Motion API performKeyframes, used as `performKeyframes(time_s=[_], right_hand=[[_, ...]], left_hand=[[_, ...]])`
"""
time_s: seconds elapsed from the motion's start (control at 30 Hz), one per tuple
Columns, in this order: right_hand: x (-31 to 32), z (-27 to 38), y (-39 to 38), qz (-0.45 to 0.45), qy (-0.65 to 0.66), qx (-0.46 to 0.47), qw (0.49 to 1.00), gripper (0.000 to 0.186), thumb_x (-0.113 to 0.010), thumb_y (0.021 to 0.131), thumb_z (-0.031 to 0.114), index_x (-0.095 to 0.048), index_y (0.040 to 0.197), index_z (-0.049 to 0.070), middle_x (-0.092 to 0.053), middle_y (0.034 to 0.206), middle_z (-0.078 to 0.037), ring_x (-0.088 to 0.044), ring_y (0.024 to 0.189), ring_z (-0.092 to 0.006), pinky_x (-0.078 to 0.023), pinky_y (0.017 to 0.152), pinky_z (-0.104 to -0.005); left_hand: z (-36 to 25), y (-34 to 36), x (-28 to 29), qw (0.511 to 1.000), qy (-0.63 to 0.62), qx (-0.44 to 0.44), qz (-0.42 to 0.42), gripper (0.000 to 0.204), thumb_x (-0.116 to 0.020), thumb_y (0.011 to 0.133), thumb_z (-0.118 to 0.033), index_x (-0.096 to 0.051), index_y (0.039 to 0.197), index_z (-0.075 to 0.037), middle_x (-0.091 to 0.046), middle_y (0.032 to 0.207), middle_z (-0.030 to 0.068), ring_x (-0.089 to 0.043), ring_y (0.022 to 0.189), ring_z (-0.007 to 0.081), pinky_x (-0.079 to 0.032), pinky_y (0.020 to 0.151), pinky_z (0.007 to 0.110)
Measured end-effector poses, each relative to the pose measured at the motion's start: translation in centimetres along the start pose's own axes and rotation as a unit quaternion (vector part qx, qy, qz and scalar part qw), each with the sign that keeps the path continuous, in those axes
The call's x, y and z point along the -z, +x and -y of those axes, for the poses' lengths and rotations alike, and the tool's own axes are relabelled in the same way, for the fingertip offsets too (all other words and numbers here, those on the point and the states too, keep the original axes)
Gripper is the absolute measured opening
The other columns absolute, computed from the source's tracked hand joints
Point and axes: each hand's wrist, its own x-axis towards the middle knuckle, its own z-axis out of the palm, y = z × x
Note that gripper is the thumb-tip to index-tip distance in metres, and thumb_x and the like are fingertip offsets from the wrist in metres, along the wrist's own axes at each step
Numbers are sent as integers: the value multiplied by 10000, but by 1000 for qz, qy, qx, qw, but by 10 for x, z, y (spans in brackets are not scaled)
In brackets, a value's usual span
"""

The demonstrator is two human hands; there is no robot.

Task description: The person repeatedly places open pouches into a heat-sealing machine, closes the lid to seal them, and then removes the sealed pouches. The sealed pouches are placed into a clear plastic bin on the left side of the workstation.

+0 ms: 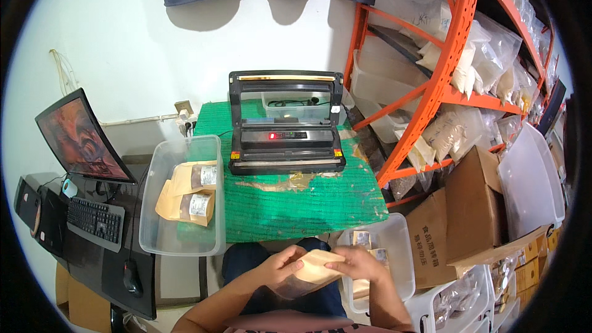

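A tan paper pouch (316,266) is held over my lap between both hands. My left hand (280,266) pinches its left edge, while my right hand (359,263) grips the upper right side; that hand is slightly blurred. The pouch's lower part looks darker, and its contents cannot be made out. Beyond my hands, a black vacuum sealer (287,137) stands on the green-covered table (290,216) with its lid raised and a red display lit. To the left, a clear plastic bin (182,237) holds tan pouches (192,192) with white labels. Another clear bin (398,243) with similar packs sits by my right hand.
At the left, a desk carries a monitor (86,139), a keyboard (94,221) and a mouse (132,279). An orange metal rack (431,86) with bagged goods rises at the right. Cardboard boxes (472,209) and more plastic bins crowd the right side below it.
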Motion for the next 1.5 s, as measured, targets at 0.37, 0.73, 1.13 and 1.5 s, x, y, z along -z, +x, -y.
performKeyframes(time_s=[0.37,0.73,1.13,1.5], right_hand=[[38,-55,153,29,34,-120,992,484,-638,902,465,-586,691,33,-488,562,-99,-455,526,-163,-394,502,-344],[193,-46,398,-418,-282,139,852,333,-642,895,346,-621,950,18,-621,1067,-166,-570,1026,-313,-460,855,-413],[243,-64,454,-61,-307,-68,947,889,-389,828,797,-652,1188,28,-648,1158,-208,-611,1092,-358,-475,942,-451],[179,-53,355,134,-304,-28,943,947,-699,646,704,-500,1331,82,-590,1225,-211,-566,1139,-348,-386,963,-439]], left_hand=[[19,65,38,946,-227,82,-218,471,-413,1035,-344,-537,1244,58,-616,1189,123,-579,1054,171,-445,935,318],[17,139,128,869,-206,113,-435,468,-485,1011,-337,-530,1265,54,-620,1180,122,-595,1051,213,-475,903,325],[19,145,136,854,-242,119,-446,446,-496,1000,-318,-565,1240,52,-625,1166,125,-583,1050,193,-456,902,309],[42,167,150,853,-223,99,-462,496,-488,999,-366,-579,1211,74,-624,1153,155,-586,1034,212,-465,874,338]])
